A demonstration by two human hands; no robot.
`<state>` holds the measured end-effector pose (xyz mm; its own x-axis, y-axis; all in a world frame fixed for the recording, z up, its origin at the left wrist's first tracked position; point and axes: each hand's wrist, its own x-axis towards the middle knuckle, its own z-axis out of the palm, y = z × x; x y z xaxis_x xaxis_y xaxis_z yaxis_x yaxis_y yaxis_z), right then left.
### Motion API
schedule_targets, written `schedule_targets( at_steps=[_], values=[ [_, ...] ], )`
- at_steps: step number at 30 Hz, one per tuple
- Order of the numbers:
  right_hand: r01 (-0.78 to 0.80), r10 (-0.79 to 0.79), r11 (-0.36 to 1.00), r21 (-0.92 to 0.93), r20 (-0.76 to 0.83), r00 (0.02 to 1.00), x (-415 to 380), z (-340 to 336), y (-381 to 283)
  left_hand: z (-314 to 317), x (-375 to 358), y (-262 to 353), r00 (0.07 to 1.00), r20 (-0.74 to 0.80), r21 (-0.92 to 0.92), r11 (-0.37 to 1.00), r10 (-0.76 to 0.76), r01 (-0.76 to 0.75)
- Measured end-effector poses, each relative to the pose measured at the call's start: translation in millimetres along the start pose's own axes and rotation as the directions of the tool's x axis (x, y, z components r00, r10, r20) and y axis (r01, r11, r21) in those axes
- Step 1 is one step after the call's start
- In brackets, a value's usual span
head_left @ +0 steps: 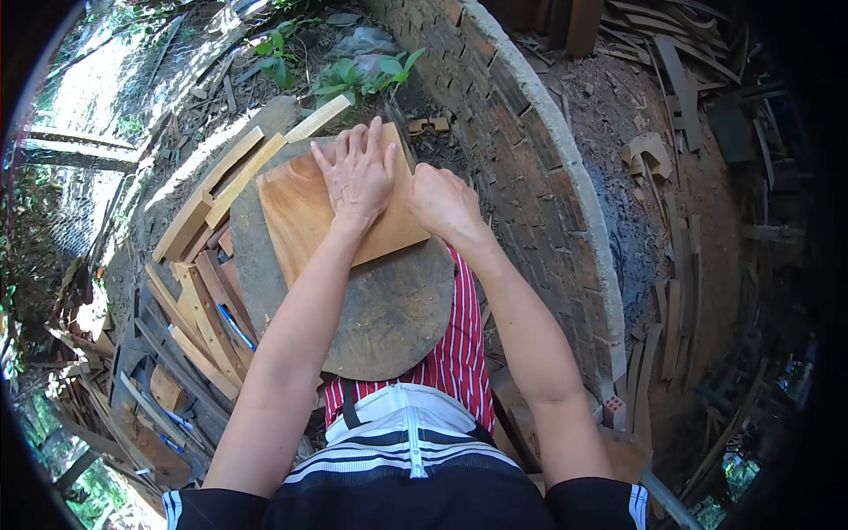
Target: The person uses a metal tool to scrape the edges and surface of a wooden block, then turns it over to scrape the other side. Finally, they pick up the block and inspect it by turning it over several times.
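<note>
Fingers of the left hand are spread flat, pressing palm-down on the reddish-brown rectangular wooden board; not curled round anything, just bearing on its top face near the far edge. Fingers of the right hand are curled into a loose fist at the board's right edge, knuckles up; cannot tell whether they grip the edge or something small, the underside is hidden.

Left to right from the fingers:
- Far left of the left-hand fingers: heap of pale and brown scrap wood offcuts, stacked loosely, with a thin blue pen-like stick lying on them.
- Just left of and beyond the fingertips: pale yellow sawn wooden slats, fanned out, running under the board's far-left corner.
- Under both hands: the board, lying tilted across the dark grey round wooden slab. Slab sticks out below the board toward the person.
- Beyond the fingertips: green leafy weeds in the dirt.
- Just beyond the right-hand fingers: small tan wooden block on the ground.
- Right of the right-hand fingers: curving red brick wall with grey mortar cap, close beside the slab.
- Well right of that: bare dirt ground strewn with more grey weathered timber planks.

Below the slab: red-and-white striped cloth on the person's lap.
</note>
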<state>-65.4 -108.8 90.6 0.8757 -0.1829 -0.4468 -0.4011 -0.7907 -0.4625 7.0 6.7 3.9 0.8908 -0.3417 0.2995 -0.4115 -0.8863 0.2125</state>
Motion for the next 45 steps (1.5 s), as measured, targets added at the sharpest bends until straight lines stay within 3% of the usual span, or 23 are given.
schedule_targets(
  at_steps=[3, 6, 9, 15, 17, 19, 21, 22, 27, 34, 38, 43, 45],
  values=[
    [0.034, -0.039, 0.995, -0.095, -0.052, 0.998, -9.9, 8.0, 7.2, -0.1, -0.5, -0.4, 1.000, 0.002, -0.029, 1.000, 0.000, 0.000],
    [-0.069, 0.065, 0.993, -0.090, -0.046, 0.997, -31.7, 11.7, 9.5, 1.7, -0.7, 1.8, 1.000, -0.017, -0.023, 1.000, 0.011, -0.011],
    [0.011, -0.012, 1.000, -0.013, -0.065, 0.998, -25.9, 9.1, 11.1, 1.6, -2.3, 0.6, 0.999, -0.024, -0.011, 0.999, 0.039, -0.039],
    [0.019, -0.033, 0.994, -0.106, -0.131, 0.991, -60.5, 20.7, 11.0, 0.3, -1.7, 2.8, 0.996, -0.040, -0.070, 0.994, 0.077, -0.079],
    [-0.088, 0.082, 0.995, -0.057, -0.106, 0.991, -81.0, 24.2, 10.8, 3.8, -6.5, 1.6, 0.997, -0.027, -0.063, 0.996, 0.068, -0.070],
    [-0.086, 0.083, 0.996, -0.025, -0.102, 0.991, -73.1, 24.4, 6.7, 4.6, 0.2, 2.1, 0.996, -0.039, -0.057, 0.995, 0.084, -0.086],
    [0.000, -0.010, 0.999, -0.052, -0.194, 0.981, -59.2, 20.7, 10.2, 4.4, 3.5, 2.3, 0.995, -0.018, -0.009, 0.996, -0.094, 0.094],
    [-0.004, -0.006, 0.999, -0.051, -0.198, 0.980, -53.8, 16.8, 13.0, 4.9, 6.3, 0.7, 0.993, -0.022, -0.023, 0.993, -0.112, 0.112],
    [0.051, -0.082, 0.976, -0.212, -0.143, 0.986, -40.2, -2.7, 20.4, 12.8, 23.0, -1.0, 0.994, -0.007, -0.021, 0.994, -0.108, 0.107],
    [-0.014, -0.006, 0.971, -0.239, -0.081, 0.997, -33.2, -16.0, 2.5, 13.0, 20.3, -0.1, 0.995, -0.044, -0.011, 0.996, -0.089, 0.088],
    [0.042, -0.057, 0.975, -0.218, -0.063, 0.996, 14.6, -6.6, -2.1, 10.6, 23.0, 0.3, 0.995, -0.054, -0.007, 0.997, -0.081, 0.081],
    [-0.026, 0.004, 0.967, -0.252, -0.088, 0.996, -34.9, -4.7, 7.2, 9.6, 22.8, 0.4, 0.994, -0.019, -0.020, 0.994, -0.111, 0.111],
    [-0.039, 0.021, 0.964, -0.263, -0.073, 0.997, -29.0, -3.6, 6.6, 14.0, 22.4, -0.1, 0.993, -0.071, 0.001, 0.996, -0.094, 0.094]
  ],
)
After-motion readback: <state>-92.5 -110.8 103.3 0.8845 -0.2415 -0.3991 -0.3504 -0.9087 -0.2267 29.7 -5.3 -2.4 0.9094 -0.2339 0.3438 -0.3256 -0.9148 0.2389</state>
